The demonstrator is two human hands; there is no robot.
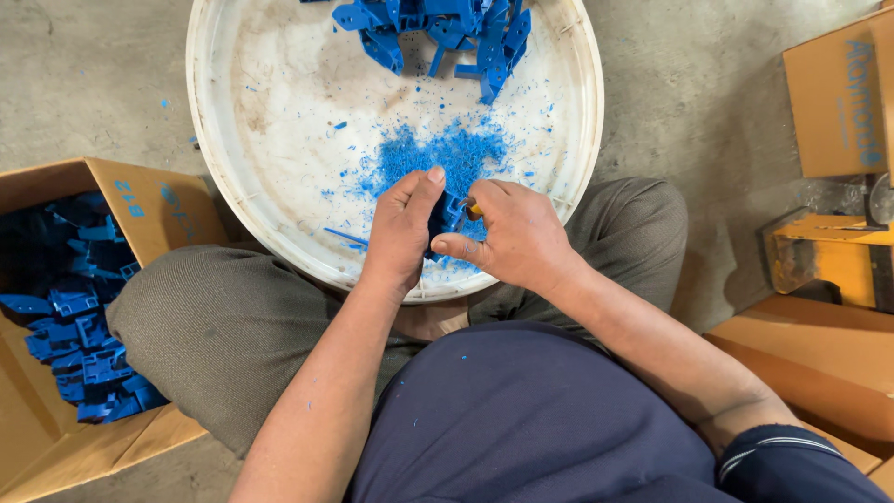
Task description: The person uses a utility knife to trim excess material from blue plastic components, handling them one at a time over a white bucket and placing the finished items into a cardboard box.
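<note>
One blue plastic part sat between the two hands, over the near rim of the white round tray. It was small, dark blue and angular, mostly hidden by fingers. The left hand had thumb and fingers clamped on its left side. The right hand pinched it from the right, fingers curled shut around a small tool with an orange handle. Blue shavings lay heaped just beyond. One pile of blue parts, too tangled to count, lay at the tray's far edge. Four cardboard boxes showed; one, left, held more blue parts.
</note>
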